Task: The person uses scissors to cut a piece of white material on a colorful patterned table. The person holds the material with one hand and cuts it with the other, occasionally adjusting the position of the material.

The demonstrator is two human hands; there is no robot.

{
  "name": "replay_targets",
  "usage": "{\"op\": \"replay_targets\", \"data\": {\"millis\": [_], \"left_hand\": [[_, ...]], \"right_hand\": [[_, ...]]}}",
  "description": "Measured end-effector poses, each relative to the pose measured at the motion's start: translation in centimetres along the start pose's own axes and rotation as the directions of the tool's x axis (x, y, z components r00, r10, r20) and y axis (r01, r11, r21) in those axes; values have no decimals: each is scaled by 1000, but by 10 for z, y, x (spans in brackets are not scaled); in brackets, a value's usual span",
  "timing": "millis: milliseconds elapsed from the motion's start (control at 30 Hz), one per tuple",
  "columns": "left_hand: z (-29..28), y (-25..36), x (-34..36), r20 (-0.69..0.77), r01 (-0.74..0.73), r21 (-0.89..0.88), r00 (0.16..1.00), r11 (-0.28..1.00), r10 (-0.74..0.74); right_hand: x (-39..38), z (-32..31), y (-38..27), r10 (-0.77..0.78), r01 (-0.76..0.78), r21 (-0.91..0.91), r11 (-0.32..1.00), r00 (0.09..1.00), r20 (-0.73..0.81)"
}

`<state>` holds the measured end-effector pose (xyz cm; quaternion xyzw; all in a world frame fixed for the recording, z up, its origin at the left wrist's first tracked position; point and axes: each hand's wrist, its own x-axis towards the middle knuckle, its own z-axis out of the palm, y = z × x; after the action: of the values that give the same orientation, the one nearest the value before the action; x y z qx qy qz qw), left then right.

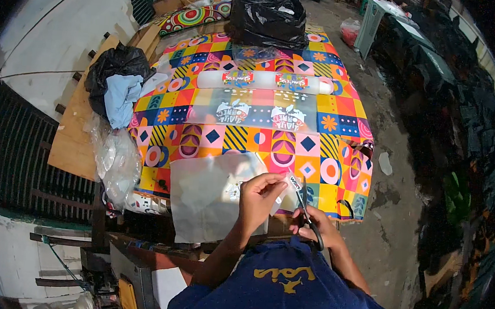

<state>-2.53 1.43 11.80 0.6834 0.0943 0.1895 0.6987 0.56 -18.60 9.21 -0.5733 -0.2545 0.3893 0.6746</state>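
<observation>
- Left hand (pixel 257 195) pinches small, clear, printed plastic film (pixel 294 183) at its two o'clock; right hand (pixel 324 225) grips black-handled metal scissors (pixel 303 202).
- Limp film could buckle, skewing any cut.

Far — black plastic bag (pixel 268 19). Left — pale-blue cloth (pixel 121 98), wooden board (pixel 74 141); nearer, clear plastic bag (pixel 120 165). Far right: reddish bag (pixel 349 31), on floor (pixel 392 241).

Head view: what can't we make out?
All head view:
Black plastic bag: contents, hidden by opaque film.
White sheet: part, behind left hand.
Small printed piece: pinched edge, under left fingers.
Scissors: handle, partly covered by right hand.
</observation>
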Motion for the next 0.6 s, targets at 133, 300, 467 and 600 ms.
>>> {"op": "replay_targets", "data": {"millis": [133, 300, 467, 600], "left_hand": [[1, -6, -3, -1, -2, -29, 1000, 1000, 2], [0, -2, -4, 67, -46, 64, 997, 997, 42], [1, -3, -4, 39, -76, 93, 997, 993, 73], [-2, -4, -3, 55, -86, 122, 995, 989, 80]], "right_hand": [[0, 4, -9, -8, 8, 0, 1000, 1000, 14], [1, 4, -5, -24, 23, -56, 998, 1000, -18], [1, 3, -7, -42, 38, -111, 993, 998, -35], [2, 4, -6, -62, 56, -154, 986, 997, -36]]}}
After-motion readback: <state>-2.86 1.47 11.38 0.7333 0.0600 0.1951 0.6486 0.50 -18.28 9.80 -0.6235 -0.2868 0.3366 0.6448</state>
